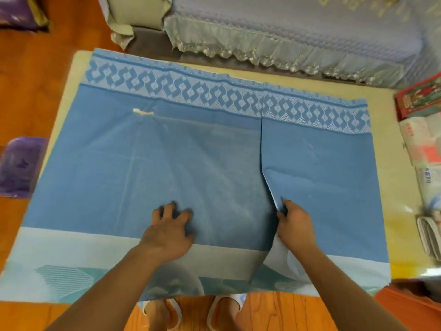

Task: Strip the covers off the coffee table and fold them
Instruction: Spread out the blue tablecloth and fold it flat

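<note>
While the left hand (168, 231) lies on the plain blue middle of the cloth with its fingers spread and bent, pressing down and holding nothing, the right hand (294, 226) pinches the raised edge of a folded-over flap. That flap belongs to the blue woven cover with a geometric patterned band (148, 163), which lies spread flat over the pale beige tabletop (391, 149), its long axis running left to right, the patterned band along the far edge and a pale band with teal shapes along the near edge, hanging over toward the person. The right portion is doubled over the rest, its fold edge running from the far band down to the right hand. A small white tag (142, 112) sits near the far left. On the tabletop's right end lie stacked papers and packets (422, 144), cut off by the frame. Beyond stands a sofa with a lace-trimmed cover (286, 39). Slippered feet (191, 311) show on the wooden floor (31, 75).
</note>
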`<state>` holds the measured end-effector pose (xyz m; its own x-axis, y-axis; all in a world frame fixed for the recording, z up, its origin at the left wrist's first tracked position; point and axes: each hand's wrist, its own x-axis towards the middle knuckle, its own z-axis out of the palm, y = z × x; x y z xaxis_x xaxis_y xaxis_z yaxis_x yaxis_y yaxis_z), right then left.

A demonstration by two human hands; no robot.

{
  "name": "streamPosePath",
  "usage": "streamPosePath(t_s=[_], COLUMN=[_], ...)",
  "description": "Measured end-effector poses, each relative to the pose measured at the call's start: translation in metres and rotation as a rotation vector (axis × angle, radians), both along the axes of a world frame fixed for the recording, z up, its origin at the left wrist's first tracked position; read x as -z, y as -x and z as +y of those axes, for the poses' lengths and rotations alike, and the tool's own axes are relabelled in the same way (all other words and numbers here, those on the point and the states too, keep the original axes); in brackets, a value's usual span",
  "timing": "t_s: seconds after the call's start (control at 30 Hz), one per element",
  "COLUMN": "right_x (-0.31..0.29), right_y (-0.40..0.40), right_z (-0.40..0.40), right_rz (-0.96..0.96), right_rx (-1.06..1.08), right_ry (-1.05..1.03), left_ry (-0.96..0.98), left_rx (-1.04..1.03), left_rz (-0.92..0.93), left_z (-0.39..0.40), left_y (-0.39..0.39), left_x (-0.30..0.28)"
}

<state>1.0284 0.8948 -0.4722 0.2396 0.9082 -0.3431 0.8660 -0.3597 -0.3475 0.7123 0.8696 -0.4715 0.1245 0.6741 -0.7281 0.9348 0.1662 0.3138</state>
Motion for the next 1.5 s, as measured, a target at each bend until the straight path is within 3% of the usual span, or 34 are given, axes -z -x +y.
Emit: streamPosePath(t_s=[0.13, 0.3, 0.5, 0.67, 0.8, 0.93, 1.0, 1.07, 1.17, 1.27, 1.37, 1.5], right_x=[0.002, -0.007, 0.002, 0.009, 0.019, 0.049, 0.069, 0.084, 0.081, 0.066, 0.053, 0.055], right_y=[0.044, 0.067, 0.071, 0.002, 0.014, 0.096, 0.114, 0.108, 0.081, 0.066, 0.083, 0.08], right_z=[0.005, 0.019, 0.028, 0.03, 0.057, 0.088, 0.125, 0.186, 0.296, 0.36, 0.352, 0.278], right_rz=[-0.072, -0.245, -0.497, -0.631, -0.483, -0.163, -0.159, -0.208, -0.312, -0.342, -0.276, -0.275], right_rx=[0.029, 0.128, -0.438, -0.424, -0.406, -0.972, -1.215, -1.17, -0.857, -0.73, -0.77, -0.735], right_ry=[0.113, 0.31, 0.352, 0.383, -0.016, -0.224, -0.245, -0.207, -0.081, 0.026, -0.097, -0.244], left_ry=[0.062, 0.009, -0.085, -0.131, -0.363, -0.404, -0.393, -0.387, -0.411, -0.571, -0.745, -0.661], left_rx=[0.037, 0.25, 0.208, 0.296, 0.077, -0.129, -0.133, -0.139, -0.109, -0.076, -0.028, -0.044], left_rz=[-0.148, -0.087, -0.061, 0.081, 0.11, 0.326, 0.383, 0.415, 0.446, 0.439, 0.314, 0.302], left_z=[-0.009, -0.017, 0.002, 0.011, 0.041, 0.067, 0.07, 0.074, 0.086, 0.117, 0.178, 0.265], left_y=[0.025, 0.049, 0.042, 0.033, 0.021, 0.024, 0.025, 0.025, 0.025, 0.021, 0.008, 0.021], left_x=[-0.008, -0.008, -0.008, 0.0, 0.008, 0.029, 0.036, 0.037, 0.033, 0.032, 0.041, 0.063])
